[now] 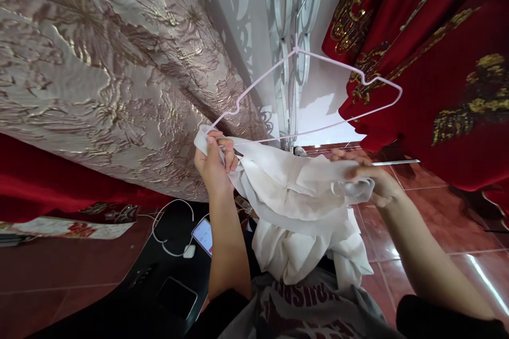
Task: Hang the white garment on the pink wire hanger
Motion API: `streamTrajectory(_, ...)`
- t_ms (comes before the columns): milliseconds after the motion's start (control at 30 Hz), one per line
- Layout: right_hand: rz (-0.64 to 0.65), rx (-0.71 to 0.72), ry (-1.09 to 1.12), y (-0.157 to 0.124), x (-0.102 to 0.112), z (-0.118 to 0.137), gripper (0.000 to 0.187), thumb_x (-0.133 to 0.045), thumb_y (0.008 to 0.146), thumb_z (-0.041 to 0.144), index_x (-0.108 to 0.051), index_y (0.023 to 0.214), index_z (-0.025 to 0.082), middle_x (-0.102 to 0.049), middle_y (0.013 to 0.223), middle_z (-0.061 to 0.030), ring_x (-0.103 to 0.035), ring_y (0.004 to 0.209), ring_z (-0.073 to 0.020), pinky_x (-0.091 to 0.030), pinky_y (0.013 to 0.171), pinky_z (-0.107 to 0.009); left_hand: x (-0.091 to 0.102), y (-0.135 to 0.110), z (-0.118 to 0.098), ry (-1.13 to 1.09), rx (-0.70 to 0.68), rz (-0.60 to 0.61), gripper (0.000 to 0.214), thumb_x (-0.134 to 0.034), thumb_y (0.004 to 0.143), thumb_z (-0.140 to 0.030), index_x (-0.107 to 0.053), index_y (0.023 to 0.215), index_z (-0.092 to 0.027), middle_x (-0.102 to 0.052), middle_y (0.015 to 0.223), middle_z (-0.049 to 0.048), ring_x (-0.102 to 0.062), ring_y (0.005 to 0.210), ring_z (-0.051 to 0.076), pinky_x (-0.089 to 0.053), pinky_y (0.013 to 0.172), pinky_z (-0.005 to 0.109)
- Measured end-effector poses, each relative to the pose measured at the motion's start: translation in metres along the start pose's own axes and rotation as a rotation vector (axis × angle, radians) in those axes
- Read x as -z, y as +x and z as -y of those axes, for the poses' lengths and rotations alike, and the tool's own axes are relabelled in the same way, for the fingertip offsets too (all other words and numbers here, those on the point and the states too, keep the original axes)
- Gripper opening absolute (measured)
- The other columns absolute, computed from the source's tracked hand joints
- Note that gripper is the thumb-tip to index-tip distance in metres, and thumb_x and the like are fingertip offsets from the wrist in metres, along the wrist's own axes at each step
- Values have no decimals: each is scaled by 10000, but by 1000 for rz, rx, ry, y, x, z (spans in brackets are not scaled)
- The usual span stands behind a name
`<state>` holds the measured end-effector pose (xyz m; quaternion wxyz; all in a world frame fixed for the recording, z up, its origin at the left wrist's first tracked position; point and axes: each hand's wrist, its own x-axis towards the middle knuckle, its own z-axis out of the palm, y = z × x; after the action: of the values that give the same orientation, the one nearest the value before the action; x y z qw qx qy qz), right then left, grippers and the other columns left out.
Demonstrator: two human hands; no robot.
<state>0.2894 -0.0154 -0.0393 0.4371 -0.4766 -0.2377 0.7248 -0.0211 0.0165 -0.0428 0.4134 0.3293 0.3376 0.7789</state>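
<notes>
A white garment (274, 185) of thin cloth is stretched between my two hands, and its lower folds hang down against my front. My left hand (217, 161) pinches one end of it at the left corner of a pale pink hanger (296, 51), where the cloth lies over the wire. My right hand (368, 175), slightly blurred, grips the opposite end of the garment, below and apart from the hanger's right corner. The hanger's hook rests up on a white metal rack. Which part of the garment each hand holds, I cannot tell.
Beige embossed fabric (119, 74) hangs on the left, red gold-trimmed cloth (437, 63) on the right. The white scrollwork rack (280, 16) stands ahead. A black seat (175, 243) at lower left bears a lit phone (203, 235), a charger with cable (190, 250) and a dark phone (177, 299).
</notes>
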Motion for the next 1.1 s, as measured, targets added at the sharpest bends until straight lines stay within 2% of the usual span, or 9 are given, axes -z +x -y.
streamTrajectory(167, -360, -7, 301, 30, 21, -2, 233, -616, 663, 3, -526, 772, 188, -554, 582, 59, -513, 460, -48, -525, 488, -135, 1, -1, 2, -1, -1, 2, 282, -765, 896, -429, -655, 898, -169, -580, 635, -24, -241, 322, 1, -137, 331, 163)
streamTrajectory(333, -464, -127, 277, 32, 47, -31, 220, -501, 812, -8, -610, 899, 162, -715, 758, -31, -701, 639, -109, -637, 627, -200, 2, 0, 3, -10, 15, 18, 287, -766, 894, -441, -654, 878, -177, -580, 621, -25, -226, 317, -3, -144, 320, 162)
streamTrajectory(467, -366, -206, 193, 12, 56, -32, 215, -532, 854, 31, -680, 975, 130, -768, 905, -72, -749, 760, -122, -648, 688, -191, 1, 1, 3, -2, 15, 9, 332, -805, 851, -470, -655, 873, -175, -589, 627, -26, -236, 315, -4, -158, 313, 162)
streamTrajectory(567, -201, -252, 47, -3, 55, -18, 85, -669, 791, 61, -681, 833, 134, -734, 763, -36, -668, 587, -86, -597, 573, -150, 0, 1, 4, 2, 13, 0, 332, -816, 838, -470, -660, 872, -179, -590, 631, -29, -237, 316, -4, -168, 313, 162)
streamTrajectory(633, -93, -242, -55, -12, 49, -4, 143, -775, 739, 147, -635, 712, 145, -654, 615, -7, -573, 479, -71, -532, 472, -151, -1, 0, 4, 9, 13, -8, 324, -808, 848, -469, -659, 869, -182, -583, 628, -31, -244, 318, -4, -176, 319, 158)
streamTrajectory(733, -1, -101, -191, -23, 35, 18, 347, -875, 677, 353, -588, 656, 159, -530, 479, 28, -467, 412, -49, -438, 409, -144, -2, -1, 3, 10, 12, -9, 321, -796, 862, -467, -652, 865, -180, -582, 628, -30, -245, 320, -6, -171, 327, 151)
streamTrajectory(833, 15, 74, -323, -27, 20, 42, 415, -886, 653, 480, -610, 714, 177, -465, 425, 51, -373, 365, -31, -338, 369, -138, -2, -1, 2, 9, 11, -10, 336, -802, 857, -472, -647, 865, -174, -583, 623, -27, -250, 318, -4, -167, 327, 151)
streamTrajectory(1000, -63, 508, -442, -17, -14, 69, 277, -739, 782, 460, -607, 778, 217, -420, 432, 71, -295, 319, -51, -211, 328, -182, -2, 0, 0, -9, 26, -15, 350, -845, 807, -470, -664, 863, -176, -599, 619, -27, -254, 318, -5, -173, 318, 152)
streamTrajectory(1100, -188, 828, -607, 0, -39, 74, 119, -650, 846, 326, -644, 864, 209, -498, 582, 52, -380, 417, -51, -273, 390, -183, -4, -1, -1, -29, 30, -7, 317, -818, 843, -440, -659, 874, -167, -606, 612, -24, -250, 310, -3, -166, 310, 146)
